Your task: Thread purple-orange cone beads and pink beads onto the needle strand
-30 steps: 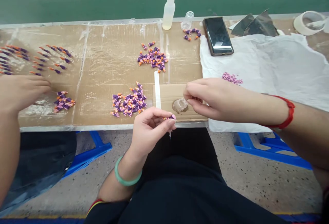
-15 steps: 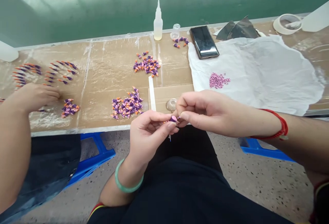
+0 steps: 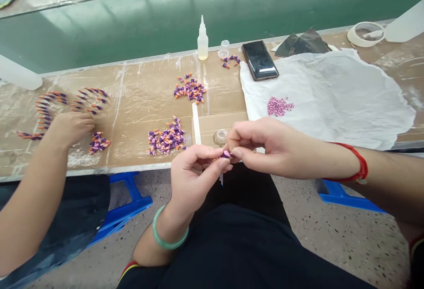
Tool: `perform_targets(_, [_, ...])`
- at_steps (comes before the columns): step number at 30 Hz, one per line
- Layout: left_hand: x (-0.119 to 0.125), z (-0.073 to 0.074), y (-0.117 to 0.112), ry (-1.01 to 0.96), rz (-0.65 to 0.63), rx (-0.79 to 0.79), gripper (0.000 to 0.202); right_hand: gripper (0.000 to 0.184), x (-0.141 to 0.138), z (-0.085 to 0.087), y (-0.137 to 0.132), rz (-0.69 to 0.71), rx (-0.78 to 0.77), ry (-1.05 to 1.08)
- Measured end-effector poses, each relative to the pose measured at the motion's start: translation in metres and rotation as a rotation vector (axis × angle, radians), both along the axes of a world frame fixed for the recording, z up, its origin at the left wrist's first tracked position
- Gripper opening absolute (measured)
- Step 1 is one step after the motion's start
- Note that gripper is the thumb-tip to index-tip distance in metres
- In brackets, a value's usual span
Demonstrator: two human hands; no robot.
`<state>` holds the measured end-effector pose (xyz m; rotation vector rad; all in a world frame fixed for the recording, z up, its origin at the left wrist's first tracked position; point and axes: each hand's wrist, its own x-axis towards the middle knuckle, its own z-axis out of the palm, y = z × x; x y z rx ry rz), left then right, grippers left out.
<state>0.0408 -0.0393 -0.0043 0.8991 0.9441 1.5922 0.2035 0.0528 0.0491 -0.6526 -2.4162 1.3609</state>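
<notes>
The left hand (image 3: 190, 172) pinches a small purple figure (image 3: 225, 154) near the tabletop (image 3: 142, 103) edge; whether the right hand (image 3: 268, 150), fingertips beside it, grips anything, I cannot tell. Probably light, firm, slightly fragile: hold its sides gently.

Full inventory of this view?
Bench: one, brown, centre
Held piece: one, purple-pink, front centre
Piece heaps: three, purple-pink-orange, left and centre
Piece rows: several, purple-orange, left
Dropper bottle: one, translucent, back
Cup: one, clear, beside bottle
Phone: one, black, back
Tape roll: one, cream, right
Sheet: one, white, right
Bits: many, pink, on sheet
Scraps: several, dark, back right
Strip: one, white, centre
Dish: one, clear, centre
Supports: two, blue, below
Co-worker's hand: one, bare, left
Left hand: one, bare, holding piece
Right hand: one, bare, at piece
</notes>
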Motion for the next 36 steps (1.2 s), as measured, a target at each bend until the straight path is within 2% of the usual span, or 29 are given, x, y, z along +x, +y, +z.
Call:
perform_targets(6, [0.003, 0.001, 0.0, 0.046, 0.052, -0.024, 0.01, 0.013, 0.002, -0.004, -0.005, -0.011, 0.221, -0.021])
perform_targets(11, [0.003, -0.001, 0.0, 0.063, 0.095, -0.034, 0.009, 0.015, -0.001, -0.007, -0.007, -0.011, 0.268, -0.045])
perform_targets(18, [0.004, 0.002, -0.005, 0.037, 0.053, -0.172, 0.032, 0.019, -0.001, -0.011, -0.011, 0.024, 0.361, 0.014])
perform_targets(23, [0.003, -0.002, -0.007, 0.008, -0.022, -0.239, 0.053, 0.022, 0.0, -0.022, -0.016, -0.04, 0.324, 0.035])
perform_targets(26, [0.004, -0.003, -0.008, 0.001, -0.028, -0.245, 0.056, 0.02, 0.002, -0.03, -0.018, -0.062, 0.307, 0.006])
perform_targets(29, [0.004, -0.004, -0.009, -0.006, -0.035, -0.237, 0.055, 0.014, 0.002, -0.034, -0.016, -0.018, 0.346, 0.087])
perform_targets(33, [-0.002, -0.002, -0.008, -0.003, -0.022, -0.227, 0.049, 0.013, -0.006, -0.027, -0.011, 0.009, 0.351, 0.122])
perform_targets(36, [-0.01, 0.002, -0.006, 0.012, 0.046, -0.213, 0.04, 0.016, -0.011, -0.018, -0.009, -0.02, 0.228, 0.067])
